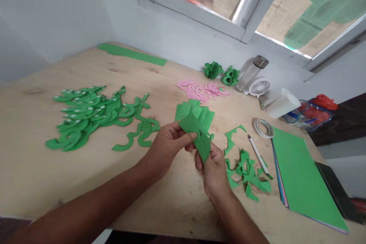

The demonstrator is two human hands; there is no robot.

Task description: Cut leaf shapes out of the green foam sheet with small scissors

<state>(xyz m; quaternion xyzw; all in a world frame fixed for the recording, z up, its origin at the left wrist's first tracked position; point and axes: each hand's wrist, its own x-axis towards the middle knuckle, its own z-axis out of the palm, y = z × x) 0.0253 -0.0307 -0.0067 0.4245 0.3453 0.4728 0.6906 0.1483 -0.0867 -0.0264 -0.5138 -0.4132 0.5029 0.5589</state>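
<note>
Above the middle of the table, a small piece of green paper (202, 143) with a curved drawn line is held between my hands. My left hand (171, 141) pinches it from the left, thumb on top. At its lower right end, the fingers of my right hand (212, 169) close around the edge; whether they also hold a tool is hidden. Just behind lies a fanned stack of green paper pieces (206, 116). Green offcuts (247, 171) are scattered right of my right hand. To the left are loose curved green cutouts (145, 126) and a large overlapping pile of them (85, 116), some with white patches.
Pink cutouts (197, 90) lie farther back, near two green paper ornaments (213, 70), a glass bottle (248, 74) and a small fan (259, 86). At right are a white pen (258, 155), tape rolls (263, 128) and green sheets (309, 175). A green strip (131, 54) lies along the wall.
</note>
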